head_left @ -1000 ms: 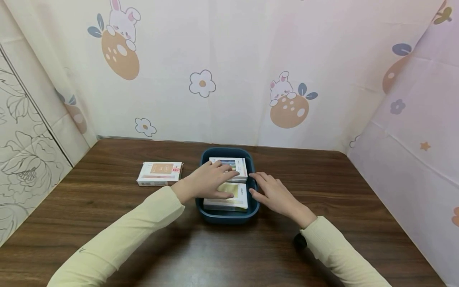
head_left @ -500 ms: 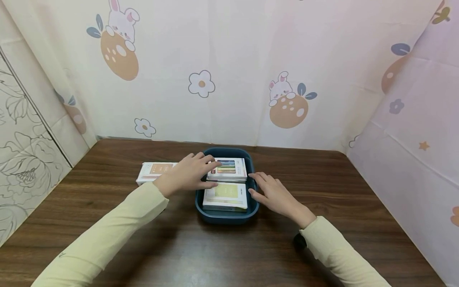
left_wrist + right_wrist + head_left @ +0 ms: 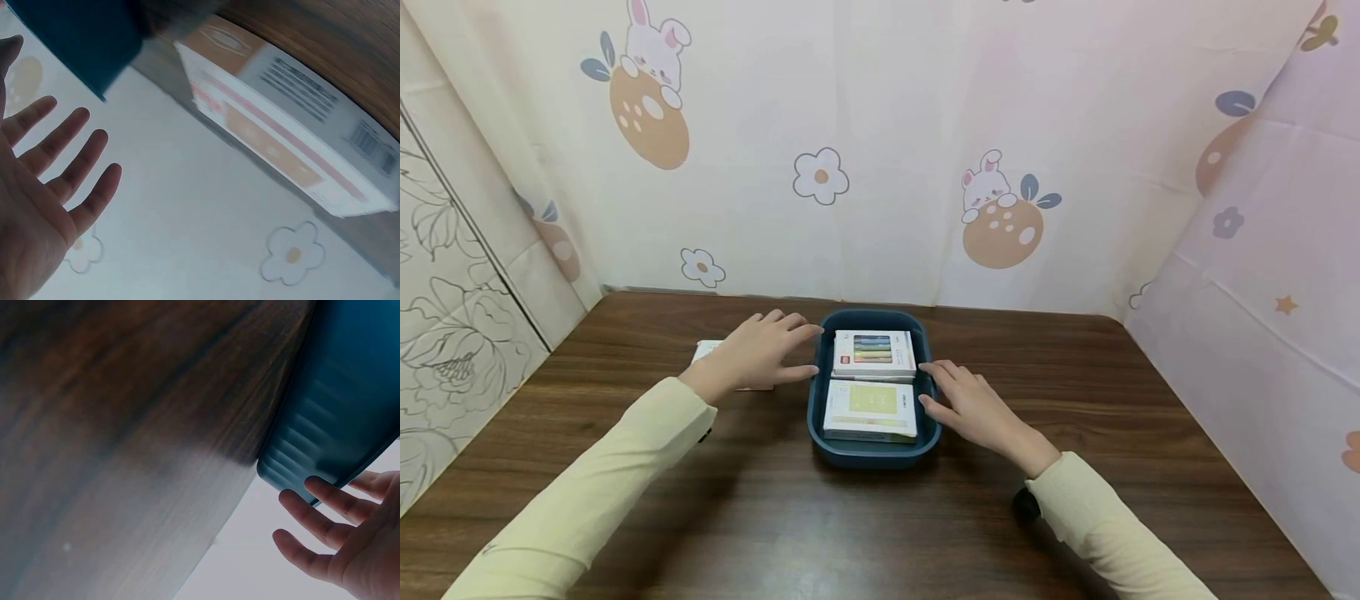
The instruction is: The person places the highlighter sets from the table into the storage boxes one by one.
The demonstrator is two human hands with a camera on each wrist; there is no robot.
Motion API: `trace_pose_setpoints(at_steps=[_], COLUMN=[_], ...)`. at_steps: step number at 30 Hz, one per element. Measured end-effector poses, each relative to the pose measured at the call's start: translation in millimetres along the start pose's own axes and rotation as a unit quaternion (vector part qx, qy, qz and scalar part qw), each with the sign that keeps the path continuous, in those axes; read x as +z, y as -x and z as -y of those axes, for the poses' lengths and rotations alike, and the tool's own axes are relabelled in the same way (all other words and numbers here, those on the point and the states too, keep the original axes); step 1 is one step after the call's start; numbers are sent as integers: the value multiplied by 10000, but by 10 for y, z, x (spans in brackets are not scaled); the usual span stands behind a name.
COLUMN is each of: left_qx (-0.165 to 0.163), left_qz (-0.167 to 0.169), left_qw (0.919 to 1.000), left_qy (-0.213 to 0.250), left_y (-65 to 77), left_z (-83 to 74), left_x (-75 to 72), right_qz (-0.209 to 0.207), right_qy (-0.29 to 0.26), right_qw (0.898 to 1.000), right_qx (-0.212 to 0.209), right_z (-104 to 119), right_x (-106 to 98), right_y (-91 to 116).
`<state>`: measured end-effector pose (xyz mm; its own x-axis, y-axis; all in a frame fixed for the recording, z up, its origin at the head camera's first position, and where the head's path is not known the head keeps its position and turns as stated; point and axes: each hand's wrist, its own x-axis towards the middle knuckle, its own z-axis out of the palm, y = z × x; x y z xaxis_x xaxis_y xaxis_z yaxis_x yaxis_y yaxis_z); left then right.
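Note:
A dark blue plastic bin [image 3: 868, 455] stands mid-table, with two flat white boxes lying in it. The far box [image 3: 874, 352] shows a row of coloured sticks through its front; the near box [image 3: 871, 408] has a yellow-green label. My left hand [image 3: 758, 350] is at the bin's left rim, fingers extended and spread, holding nothing. Below it in the head view, partly hidden, a third white box [image 3: 281, 125] with an orange label and barcode lies on the table. My right hand [image 3: 973, 404] has its fingertips at the bin's right rim, fingers loosely extended.
The brown wooden table [image 3: 820, 533] reaches back to a pale curtain [image 3: 895, 167] printed with rabbits and flowers. A dark wrist strap piece [image 3: 1026, 505] shows by the right sleeve [image 3: 1097, 517].
My left hand has moved left from above the boxes in the bin to its left rim, uncovering both and covering part of the third box. The right hand has stayed put.

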<state>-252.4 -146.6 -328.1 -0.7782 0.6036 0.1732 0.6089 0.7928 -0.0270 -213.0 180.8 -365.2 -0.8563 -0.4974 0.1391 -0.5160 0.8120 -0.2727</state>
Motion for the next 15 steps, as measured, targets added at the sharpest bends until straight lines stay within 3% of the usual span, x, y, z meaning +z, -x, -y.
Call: trace_pose_setpoints(at_steps=[7,15], left_qx=[-399,-551], left_qz=[201,338], left_qw=[9990,9979], left_qy=[2,-71], left_y=[128,263], left_z=[227,428], left_x=[53,109], right_qz=[-2,-4], right_qy=[-10,-11], right_qw=[10000,10000], right_qx=[29,27], right_z=[5,3], right_x=[2,5], right_y=[-5,-5])
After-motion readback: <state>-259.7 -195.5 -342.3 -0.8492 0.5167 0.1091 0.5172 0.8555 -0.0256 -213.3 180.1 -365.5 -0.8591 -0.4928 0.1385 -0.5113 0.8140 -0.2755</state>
